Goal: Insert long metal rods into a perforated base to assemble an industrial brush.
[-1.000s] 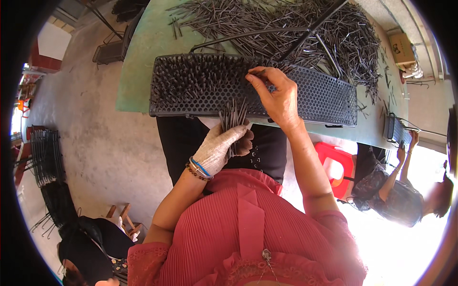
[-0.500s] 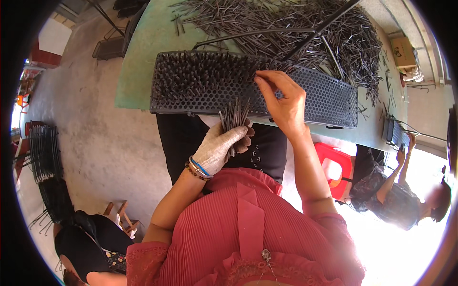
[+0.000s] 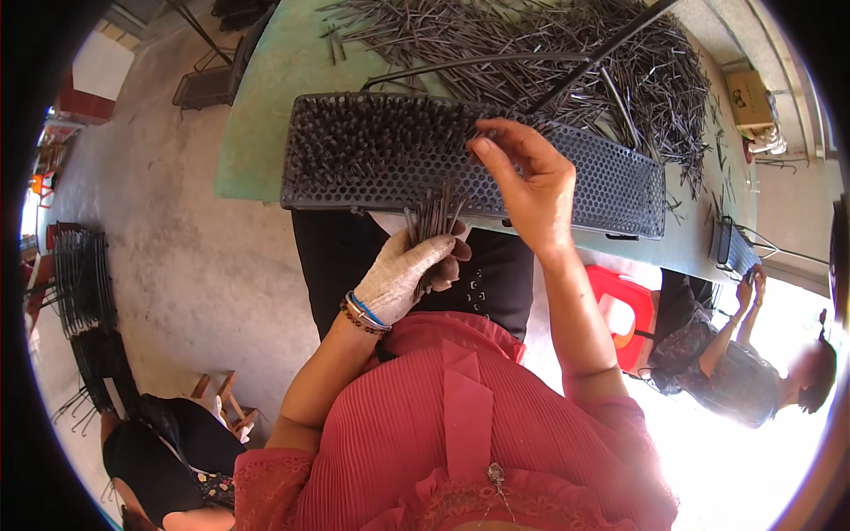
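My left hand point(image 3: 400, 274), in a pale work glove, is closed round a bundle of thin dark sticks point(image 3: 432, 217) below the near edge of a black perforated rack point(image 3: 584, 177). Many similar sticks point(image 3: 354, 137) stand upright in the holes over the rack's left and middle part. My bare right hand point(image 3: 534, 181) is over the rack, beside the last standing sticks. Its thumb and fingers are curled toward each other, and anything small between the tips is too dark to make out.
A large heap of loose dark sticks point(image 3: 496, 66) covers the far side of the green table point(image 3: 252, 150). Bent black rods point(image 3: 478, 58) rise behind the rack. At the right, another person point(image 3: 726, 372) handles a similar rack point(image 3: 730, 243). A red stool point(image 3: 627, 305) stands under the table.
My right hand has lifted slightly and its fingers have curled and turned at the rack. My left hand stays nearly in place with the bundle. The other person's hands have moved slightly.
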The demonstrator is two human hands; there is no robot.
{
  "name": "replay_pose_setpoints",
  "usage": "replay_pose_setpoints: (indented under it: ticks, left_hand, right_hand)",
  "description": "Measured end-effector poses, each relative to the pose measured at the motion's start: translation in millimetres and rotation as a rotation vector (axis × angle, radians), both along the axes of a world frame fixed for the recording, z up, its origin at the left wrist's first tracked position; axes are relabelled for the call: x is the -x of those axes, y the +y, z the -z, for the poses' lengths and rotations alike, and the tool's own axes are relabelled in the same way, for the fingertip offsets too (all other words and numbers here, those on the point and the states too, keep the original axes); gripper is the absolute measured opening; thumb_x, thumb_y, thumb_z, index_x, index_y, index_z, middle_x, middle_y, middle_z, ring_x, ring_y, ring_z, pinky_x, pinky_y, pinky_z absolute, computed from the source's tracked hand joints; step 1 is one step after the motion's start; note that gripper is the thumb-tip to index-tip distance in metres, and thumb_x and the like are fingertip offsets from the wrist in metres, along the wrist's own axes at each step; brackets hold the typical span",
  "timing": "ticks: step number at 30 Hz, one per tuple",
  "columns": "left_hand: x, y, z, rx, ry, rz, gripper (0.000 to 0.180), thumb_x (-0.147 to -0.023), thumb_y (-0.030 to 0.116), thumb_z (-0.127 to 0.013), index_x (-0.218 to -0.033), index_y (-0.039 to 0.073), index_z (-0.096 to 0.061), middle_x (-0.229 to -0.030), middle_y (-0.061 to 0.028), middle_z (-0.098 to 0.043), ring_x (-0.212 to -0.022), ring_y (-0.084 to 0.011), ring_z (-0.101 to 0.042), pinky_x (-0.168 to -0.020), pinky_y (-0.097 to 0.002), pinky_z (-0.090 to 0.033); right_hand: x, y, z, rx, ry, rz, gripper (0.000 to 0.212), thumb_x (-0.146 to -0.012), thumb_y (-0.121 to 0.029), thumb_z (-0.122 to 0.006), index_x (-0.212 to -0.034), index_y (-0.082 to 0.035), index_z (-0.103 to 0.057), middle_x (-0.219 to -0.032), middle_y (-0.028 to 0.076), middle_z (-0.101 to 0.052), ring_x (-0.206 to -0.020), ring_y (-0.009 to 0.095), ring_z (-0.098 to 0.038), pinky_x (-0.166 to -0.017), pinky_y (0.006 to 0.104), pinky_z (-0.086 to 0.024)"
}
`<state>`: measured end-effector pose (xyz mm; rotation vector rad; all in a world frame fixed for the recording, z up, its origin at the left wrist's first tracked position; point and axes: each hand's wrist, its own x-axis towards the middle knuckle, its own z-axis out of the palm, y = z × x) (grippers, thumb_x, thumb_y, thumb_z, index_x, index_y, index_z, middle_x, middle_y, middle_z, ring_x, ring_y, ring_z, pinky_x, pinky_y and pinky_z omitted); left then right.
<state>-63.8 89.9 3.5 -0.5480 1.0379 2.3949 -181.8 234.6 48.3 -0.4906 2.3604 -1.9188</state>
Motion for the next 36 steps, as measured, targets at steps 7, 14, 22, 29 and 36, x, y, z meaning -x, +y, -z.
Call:
replay_pose_setpoints:
  ticks: [7,14,22,29,36]
  left_hand:
    - [-2.4,-0.9,-1.4,-0.011,-0.026,-0.012,0.035,-0.095,0.024,-0.061,-0.120,0.000,-0.056,-0.093,-0.0075,-0.066,-0.072,-0.0115,-0.063,-0.061,-0.0241,-0.053]
    - [-2.3,-0.6,-8.2,-0.022,-0.053,-0.054,0.035,-0.096,0.024,-0.059,-0.122,0.001,-0.052,-0.094,-0.0104,-0.068,-0.074,-0.0134,-0.065,-0.062,-0.0254,-0.054]
    - [-2.6,0.3,0.7,0.043,0.009,-0.051,0.030,-0.096,0.024,-0.061,-0.115,0.001,-0.054,-0.095,-0.0115,-0.069,-0.067,-0.0101,-0.063,-0.055,-0.0224,-0.050]
    - [-2.3,-1.0,6.0,0.049,0.005,-0.044,0.029,-0.096,0.022,-0.061,-0.115,0.001,-0.056,-0.099,-0.0112,-0.069,-0.069,-0.0092,-0.063,-0.057,-0.0212,-0.050]
    - [0.2,5.8,-13.4,0.097,0.078,-0.152,0.029,-0.097,0.022,-0.060,-0.116,0.000,-0.057,-0.099,-0.0098,-0.069,-0.076,-0.0109,-0.065,-0.063,-0.0227,-0.053]
  right_hand:
    - [14.7,-30.9,24.4,-0.181,0.547,0.034,0.027,-0.084,-0.001,-0.073,-0.111,-0.002,-0.069,-0.095,0.009,-0.072,-0.083,0.014,-0.068,-0.077,0.0264,-0.054]
    - [16.9,-32.6,21.9,-0.252,0.659,0.028,0.026,-0.081,-0.001,-0.075,-0.106,-0.004,-0.071,-0.091,0.009,-0.072,-0.079,0.020,-0.066,-0.073,0.0299,-0.052]
    - [18.0,-36.4,28.5,-0.320,0.780,0.012,0.024,-0.077,-0.007,-0.078,-0.101,-0.007,-0.072,-0.085,0.005,-0.070,-0.078,0.022,-0.063,-0.076,0.0333,-0.046]
    - [18.6,-27.9,24.7,-0.388,0.875,0.024,0.021,-0.076,-0.008,-0.077,-0.096,-0.007,-0.073,-0.101,0.006,-0.070,-0.093,0.025,-0.062,-0.085,0.0355,-0.045]
    - [-16.7,3.2,1.3,-0.395,0.002,-0.182,0.019,-0.088,-0.017,-0.073,-0.096,0.001,-0.072,-0.085,0.007,-0.070,-0.077,0.014,-0.064,-0.068,0.0277,-0.049]
